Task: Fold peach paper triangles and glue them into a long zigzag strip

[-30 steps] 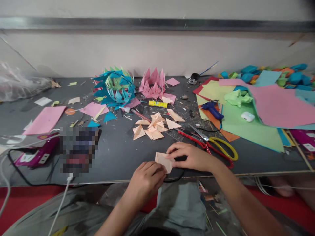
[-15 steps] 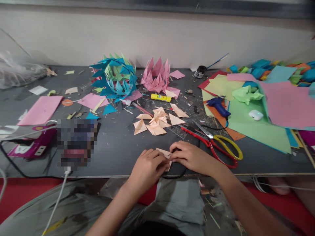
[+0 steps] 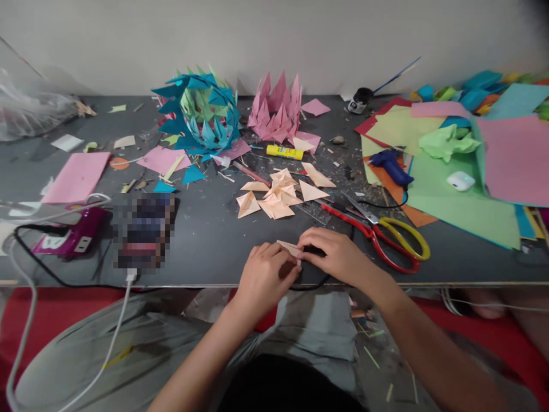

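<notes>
Between my two hands, near the table's front edge, is a small peach paper piece [image 3: 290,247] with a folded edge. My left hand [image 3: 266,272] is closed on its left and lower side, covering much of it. From the right, my right hand [image 3: 332,254] pinches the paper's other side between thumb and fingers. Just beyond lies a loose pile of folded peach paper pieces [image 3: 278,194], several of them triangular. Scissors [image 3: 381,229] with one red and one yellow handle lie spread to the right of my right hand.
A blue and green pointed paper ring [image 3: 234,123] and a pink one [image 3: 274,114] stand at the back. A yellow glue stick [image 3: 284,152], blue glue gun [image 3: 392,167] and coloured sheets [image 3: 463,212] lie around. A phone [image 3: 146,229] with its cable is left.
The view has tilted down, so the table sits higher in the picture. Both hands stay on the peach paper, whose lower part now shows less between the fingers.
</notes>
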A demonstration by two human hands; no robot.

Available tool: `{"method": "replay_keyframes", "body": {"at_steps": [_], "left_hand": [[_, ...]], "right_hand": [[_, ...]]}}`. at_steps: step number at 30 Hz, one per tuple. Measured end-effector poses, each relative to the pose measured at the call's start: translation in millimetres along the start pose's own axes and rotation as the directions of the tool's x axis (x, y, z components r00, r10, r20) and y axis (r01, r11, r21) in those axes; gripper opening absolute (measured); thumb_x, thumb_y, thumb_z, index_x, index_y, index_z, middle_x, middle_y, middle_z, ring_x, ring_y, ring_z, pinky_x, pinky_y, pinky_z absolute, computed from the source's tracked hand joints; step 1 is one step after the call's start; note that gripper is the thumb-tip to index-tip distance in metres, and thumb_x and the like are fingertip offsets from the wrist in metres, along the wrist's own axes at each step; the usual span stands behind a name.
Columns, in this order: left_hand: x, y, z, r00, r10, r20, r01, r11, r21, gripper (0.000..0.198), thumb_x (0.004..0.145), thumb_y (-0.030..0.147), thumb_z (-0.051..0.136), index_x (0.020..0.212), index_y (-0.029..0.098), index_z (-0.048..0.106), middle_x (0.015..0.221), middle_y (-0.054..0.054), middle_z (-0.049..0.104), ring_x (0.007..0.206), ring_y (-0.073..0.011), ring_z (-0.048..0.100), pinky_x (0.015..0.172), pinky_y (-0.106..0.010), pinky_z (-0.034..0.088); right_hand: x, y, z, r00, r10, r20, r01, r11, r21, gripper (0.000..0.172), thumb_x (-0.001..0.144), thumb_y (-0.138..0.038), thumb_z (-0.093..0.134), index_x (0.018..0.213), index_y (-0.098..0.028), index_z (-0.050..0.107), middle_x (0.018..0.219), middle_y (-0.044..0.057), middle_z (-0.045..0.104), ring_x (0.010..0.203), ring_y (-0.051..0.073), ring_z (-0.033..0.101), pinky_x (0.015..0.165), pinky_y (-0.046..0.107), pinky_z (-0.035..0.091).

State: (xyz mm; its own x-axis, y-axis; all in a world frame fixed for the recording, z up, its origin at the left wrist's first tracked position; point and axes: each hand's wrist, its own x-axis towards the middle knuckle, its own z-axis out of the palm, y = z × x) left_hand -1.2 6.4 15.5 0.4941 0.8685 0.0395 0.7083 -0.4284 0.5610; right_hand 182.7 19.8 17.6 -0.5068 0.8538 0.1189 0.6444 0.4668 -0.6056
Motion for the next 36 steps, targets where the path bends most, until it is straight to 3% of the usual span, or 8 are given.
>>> {"method": "replay_keyframes", "body": {"at_steps": [7,11,15,18,22,30,36], "left_hand": [[-4.9,-3.5,5.4,0.993,0.111,-0.045,-0.107,0.991,0.079,0.009,0.084,0.027,0.056,0.082,0.022,0.064,0.084,-0.001,0.063,0.076,-0.0167,0.053,0.066,-0.030,0.036],[-9.3,0.2,5.3,0.983,0.170,-0.076,-0.157,0.977,0.144,0.010,0.083,0.029,0.058,0.082,0.021,0.063,0.083,-0.001,0.063,0.078,-0.0179,0.053,0.067,-0.031,0.037],[-13.0,-2.4,-1.9,0.978,0.206,-0.045,-0.202,0.976,0.081,0.016,0.080,0.032,0.061,0.089,0.020,0.060,0.089,-0.003,0.063,0.083,-0.0184,0.055,0.073,-0.032,0.042],[-16.4,-10.4,-7.5,0.971,0.235,-0.043,-0.234,0.972,0.017,0.008,0.086,0.021,0.052,0.090,0.017,0.058,0.095,-0.004,0.062,0.083,-0.0158,0.057,0.074,-0.030,0.045],[-20.4,-18.5,-11.0,0.944,0.327,-0.050,-0.324,0.944,0.066,0.017,0.091,0.020,0.043,0.087,0.016,0.060,0.094,-0.005,0.062,0.081,-0.0158,0.057,0.074,-0.030,0.048],[-23.4,-14.7,-19.6,0.917,0.387,0.096,-0.399,0.898,0.187,0.014,0.088,0.015,0.047,0.089,0.014,0.061,0.091,-0.005,0.061,0.083,-0.0174,0.056,0.074,-0.032,0.049],[-15.1,-20.0,-31.3,0.880,0.424,0.214,-0.455,0.881,0.129,0.014,0.086,0.012,0.050,0.092,0.016,0.062,0.093,-0.004,0.063,0.082,-0.0152,0.058,0.074,-0.028,0.048]], "right_hand": [[-4.2,1.9,7.0,0.995,-0.085,-0.042,0.079,0.989,-0.128,0.014,0.087,-0.022,0.051,0.080,-0.018,0.063,0.086,0.004,0.063,0.080,0.016,0.056,0.076,0.031,0.045],[-10.4,-2.8,9.6,0.991,-0.115,-0.062,0.102,0.978,-0.183,0.018,0.088,-0.019,0.047,0.088,-0.017,0.064,0.089,0.007,0.063,0.083,0.018,0.056,0.077,0.034,0.047],[-15.6,-6.6,13.3,0.988,-0.139,-0.067,0.122,0.971,-0.206,0.020,0.089,-0.016,0.043,0.095,-0.014,0.062,0.094,0.010,0.062,0.088,0.019,0.055,0.079,0.034,0.048],[-15.8,-7.3,13.5,0.991,-0.133,-0.028,0.124,0.967,-0.221,0.020,0.088,-0.015,0.044,0.098,-0.016,0.062,0.095,0.010,0.062,0.088,0.020,0.056,0.078,0.035,0.048],[-13.3,-5.7,14.1,0.990,-0.139,-0.012,0.133,0.969,-0.210,0.021,0.088,-0.016,0.044,0.096,-0.018,0.062,0.094,0.008,0.062,0.087,0.020,0.055,0.077,0.036,0.047],[-11.1,-4.6,17.4,0.993,-0.102,-0.057,0.095,0.989,-0.114,0.015,0.087,-0.020,0.047,0.090,-0.017,0.062,0.091,0.008,0.060,0.085,0.018,0.053,0.079,0.034,0.045],[-6.2,-10.0,15.0,1.000,-0.007,-0.012,0.006,0.997,-0.080,0.012,0.085,-0.029,0.053,0.084,-0.018,0.058,0.091,0.007,0.057,0.084,0.018,0.052,0.076,0.033,0.044]]}}
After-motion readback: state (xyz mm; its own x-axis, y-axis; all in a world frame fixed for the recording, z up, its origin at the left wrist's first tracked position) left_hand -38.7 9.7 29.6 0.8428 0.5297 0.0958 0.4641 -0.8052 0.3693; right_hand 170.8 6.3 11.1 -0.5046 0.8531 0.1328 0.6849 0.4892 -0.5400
